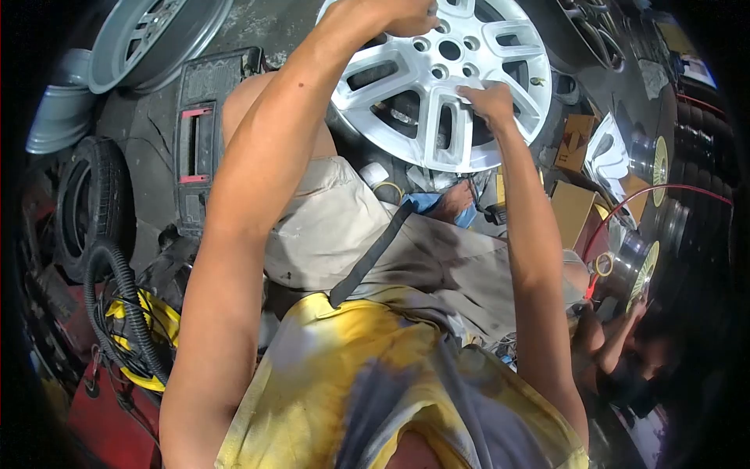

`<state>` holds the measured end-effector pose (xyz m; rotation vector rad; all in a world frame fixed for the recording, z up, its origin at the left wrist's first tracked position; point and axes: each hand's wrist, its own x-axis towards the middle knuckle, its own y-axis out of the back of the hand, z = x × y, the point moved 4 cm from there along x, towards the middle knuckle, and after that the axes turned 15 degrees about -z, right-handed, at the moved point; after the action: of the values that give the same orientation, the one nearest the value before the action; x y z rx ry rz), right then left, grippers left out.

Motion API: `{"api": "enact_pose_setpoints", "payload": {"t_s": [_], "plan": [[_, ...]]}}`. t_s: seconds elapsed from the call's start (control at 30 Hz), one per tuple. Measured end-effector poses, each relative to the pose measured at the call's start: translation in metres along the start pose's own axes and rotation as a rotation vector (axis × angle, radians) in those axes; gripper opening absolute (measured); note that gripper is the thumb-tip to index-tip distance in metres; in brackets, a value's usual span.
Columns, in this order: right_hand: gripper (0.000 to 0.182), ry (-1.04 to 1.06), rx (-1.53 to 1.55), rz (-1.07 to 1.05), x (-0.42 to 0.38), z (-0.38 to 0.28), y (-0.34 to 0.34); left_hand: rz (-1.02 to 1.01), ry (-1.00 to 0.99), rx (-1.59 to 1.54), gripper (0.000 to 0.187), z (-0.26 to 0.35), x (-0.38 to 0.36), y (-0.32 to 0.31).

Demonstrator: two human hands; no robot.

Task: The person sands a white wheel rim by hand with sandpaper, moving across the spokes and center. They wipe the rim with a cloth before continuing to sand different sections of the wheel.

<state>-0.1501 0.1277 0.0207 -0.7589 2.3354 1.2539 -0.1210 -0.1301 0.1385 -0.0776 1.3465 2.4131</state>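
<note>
A silver alloy wheel (449, 141) with paired spokes lies face up in front of my knees, its top edge cut off by the view. My left hand (402, 16) is over the upper part of the wheel, its fingers curled closed near a bolt hole; what they hold, if anything, is hidden. Lower on the right, my right hand (492, 103) grips the wheel at a spoke, thumb pointing toward the hub and fingers bent over the spoke's side. A pale patch shows at the thumb tip.
Another rim (156, 39) leans at upper left above a black tool case (199, 148). A tyre (94, 203), a ribbed hose (125, 305) and a yellow reel (148, 336) lie left. Cardboard boxes (574, 141), a red hose (625, 202) and another person (625, 344) beside a rim are right.
</note>
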Motion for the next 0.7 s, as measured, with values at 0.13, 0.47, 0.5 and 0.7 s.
{"api": "enact_pose_setpoints", "payload": {"t_s": [0.13,0.47,0.5,0.7], "plan": [[0.074,0.007,-0.06,0.106,0.017,-0.009,-0.035,-0.097,0.031,0.051,0.031,0.003,0.01,-0.002],[0.045,0.148,-0.385,-0.099,-0.027,0.0,-0.004,-0.038,-0.054,0.053,0.029,-0.011,0.002,0.003],[0.042,0.217,-0.508,-0.125,-0.022,-0.013,-0.008,-0.032,-0.032,0.021,0.029,-0.008,-0.003,0.004],[0.035,0.661,-0.796,-0.139,-0.012,-0.04,-0.023,-0.025,-0.062,0.019,0.028,-0.005,-0.001,0.004]]}}
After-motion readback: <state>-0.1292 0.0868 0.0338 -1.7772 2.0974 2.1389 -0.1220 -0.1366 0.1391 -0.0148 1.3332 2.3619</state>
